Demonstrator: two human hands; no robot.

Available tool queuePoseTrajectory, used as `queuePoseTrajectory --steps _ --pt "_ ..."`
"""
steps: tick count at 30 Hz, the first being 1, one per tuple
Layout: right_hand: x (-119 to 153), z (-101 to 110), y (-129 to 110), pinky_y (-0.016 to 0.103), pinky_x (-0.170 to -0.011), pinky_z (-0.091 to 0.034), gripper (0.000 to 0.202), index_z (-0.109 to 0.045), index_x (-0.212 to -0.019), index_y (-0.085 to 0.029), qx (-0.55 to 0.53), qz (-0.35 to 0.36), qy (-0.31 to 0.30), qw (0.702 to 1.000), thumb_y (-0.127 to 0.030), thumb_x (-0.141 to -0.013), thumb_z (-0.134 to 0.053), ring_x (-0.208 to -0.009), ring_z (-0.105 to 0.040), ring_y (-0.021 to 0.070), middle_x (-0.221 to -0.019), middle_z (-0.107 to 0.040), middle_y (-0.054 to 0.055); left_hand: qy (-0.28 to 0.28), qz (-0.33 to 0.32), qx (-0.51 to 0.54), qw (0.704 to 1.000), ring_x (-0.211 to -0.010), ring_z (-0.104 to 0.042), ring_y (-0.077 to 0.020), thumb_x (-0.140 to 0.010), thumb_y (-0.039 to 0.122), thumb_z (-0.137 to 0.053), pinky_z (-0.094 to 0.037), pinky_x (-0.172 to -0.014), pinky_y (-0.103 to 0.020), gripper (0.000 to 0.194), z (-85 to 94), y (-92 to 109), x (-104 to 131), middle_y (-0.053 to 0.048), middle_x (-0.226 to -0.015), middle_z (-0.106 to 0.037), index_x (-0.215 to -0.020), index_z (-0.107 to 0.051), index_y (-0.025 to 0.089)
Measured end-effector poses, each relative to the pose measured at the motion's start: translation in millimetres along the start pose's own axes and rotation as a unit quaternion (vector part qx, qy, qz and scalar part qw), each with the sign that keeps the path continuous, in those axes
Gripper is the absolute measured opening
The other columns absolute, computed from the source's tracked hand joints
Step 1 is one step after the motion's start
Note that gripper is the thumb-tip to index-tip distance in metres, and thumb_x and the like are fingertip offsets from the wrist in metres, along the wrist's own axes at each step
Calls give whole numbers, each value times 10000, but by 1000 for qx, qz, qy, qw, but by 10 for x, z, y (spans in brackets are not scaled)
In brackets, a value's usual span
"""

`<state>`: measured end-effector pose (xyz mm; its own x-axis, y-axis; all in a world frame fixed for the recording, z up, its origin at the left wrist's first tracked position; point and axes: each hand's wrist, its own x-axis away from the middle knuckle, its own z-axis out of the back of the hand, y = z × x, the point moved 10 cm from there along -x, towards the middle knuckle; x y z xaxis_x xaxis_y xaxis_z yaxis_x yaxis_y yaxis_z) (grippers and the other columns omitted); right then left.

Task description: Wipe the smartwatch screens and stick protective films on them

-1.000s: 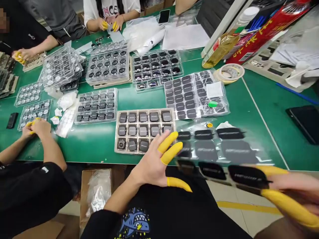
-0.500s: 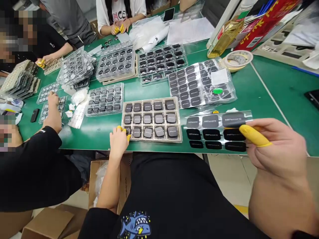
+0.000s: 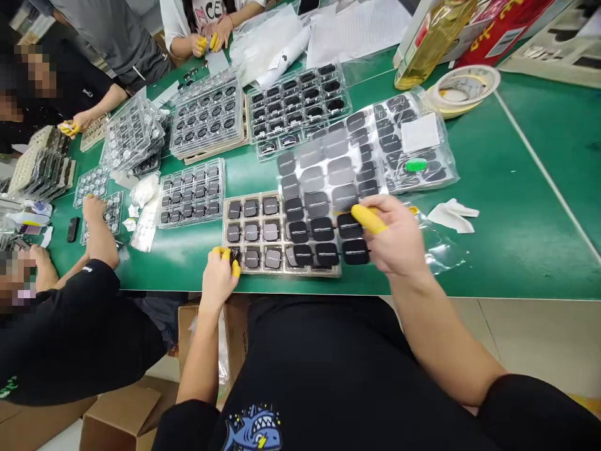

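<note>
My right hand (image 3: pixel 399 235), a yellow cot on one finger, grips the right edge of a clear sheet of black rounded labels (image 3: pixel 322 228). The sheet hangs over the right part of a beige tray (image 3: pixel 251 274) and hides some of its compartments. Dark square pieces (image 3: pixel 251 232) lie in the compartments that show. At the tray's lower left corner, my left hand (image 3: pixel 220 275), with yellow cots, has its fingers closed on a small dark piece (image 3: pixel 235 255).
Behind are clear trays (image 3: pixel 206 116) in stacks, a bagged label sheet (image 3: pixel 422 147), tape rolls (image 3: pixel 464 88) and a bottle (image 3: pixel 434 41). A co-worker's hand (image 3: pixel 94 208) is over trays at the left. A crumpled white scrap (image 3: pixel 453 215) lies right of my right hand.
My right hand has moved left with the label sheet, from beside the tray to over its right part. My left hand stays at the tray's corner. The view has shifted slightly.
</note>
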<state>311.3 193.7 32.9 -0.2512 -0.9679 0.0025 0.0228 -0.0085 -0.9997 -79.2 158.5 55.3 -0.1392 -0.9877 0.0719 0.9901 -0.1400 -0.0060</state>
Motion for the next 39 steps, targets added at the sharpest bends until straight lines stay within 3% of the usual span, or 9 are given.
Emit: queuePoseTrajectory --steps 5,9,12,16,19,21,25,31,39 --pt "-53 -302 423 300 -516 -395 267 -599 -908 -289 79 -83 -7 993 -526 -856 -712 -599 -528 177 -726 -599 -23 59 46 84 994 -1209 -679 -346 -1095 322 -589 -634 -1062 -517 287 -88 -202 39 -201 -1299 -693 -1302 -741 193" --pt "-90 -259 425 338 -605 -398 194 -619 -909 -288 174 -99 1 980 -457 -860 -699 -629 -504 193 -729 -588 -20 74 86 155 981 -1159 -724 -341 -1086 396 -603 -632 -1027 -512 278 12 -315 46 -181 -1216 -767 -1200 -775 210" --pt "-75 -152 318 370 -632 -379 222 -662 -945 -286 247 -103 -4 964 -445 -824 -758 -655 -502 212 -835 -631 19 88 167 307 933 -938 -766 -276 -1068 510 -660 -645 -845 -426 322 163 -366 100 -123 -1046 -815 -1167 -753 218" --pt "26 -78 -127 417 -693 -484 363 -716 -1240 -282 316 -23 20 948 -491 -945 -740 -831 -628 275 -1055 -666 92 -28 200 591 781 -531 -625 -130 -1027 701 -699 -471 -497 -261 495 6 232 7 -21 -793 -771 -1136 -693 219" --pt "163 -468 -430 386 -749 -587 298 -713 -1326 -301 204 40 -104 973 -435 -1061 -703 -871 -691 237 -1054 -705 66 -131 134 688 701 -506 -582 -105 -1003 740 -719 -430 -462 -231 645 -98 935 -166 11 -762 -729 -1382 -650 223" --pt "259 -742 -540 339 -718 -605 221 -721 -1295 -291 146 57 -186 970 -367 -1091 -686 -826 -700 199 -1034 -736 48 -178 86 709 677 -540 -573 -112 -1045 724 -667 -453 -484 -231 696 -129 1255 -249 29 -744 -684 -1534 -573 238" --pt "279 -873 -565 310 -714 -621 195 -719 -1274 -262 142 84 -187 968 -224 -1090 -665 -790 -708 172 -1025 -771 36 -240 -13 672 700 -657 -594 -147 -1142 614 -545 -517 -568 -271 687 -112 1504 -322 -6 -838 -698 -1707 -418 244" --pt "269 -824 -550 356 -816 -669 168 -770 -1231 -289 175 138 -149 963 -224 -1093 -698 -951 -766 215 -1167 -780 67 -230 -62 622 746 -685 -622 -187 -1153 537 -547 -567 -636 -348 673 -88 1448 -357 -28 -851 -696 -1735 -385 239" --pt "299 -854 -581 389 -891 -676 146 -693 -1170 -260 203 176 -142 953 -158 -1069 -667 -1062 -751 239 -1185 -751 93 -283 -8 684 672 -600 -662 -161 -1069 588 -706 -566 -514 -279 623 -443 1465 -276 -7 -833 -709 -1564 -519 260"
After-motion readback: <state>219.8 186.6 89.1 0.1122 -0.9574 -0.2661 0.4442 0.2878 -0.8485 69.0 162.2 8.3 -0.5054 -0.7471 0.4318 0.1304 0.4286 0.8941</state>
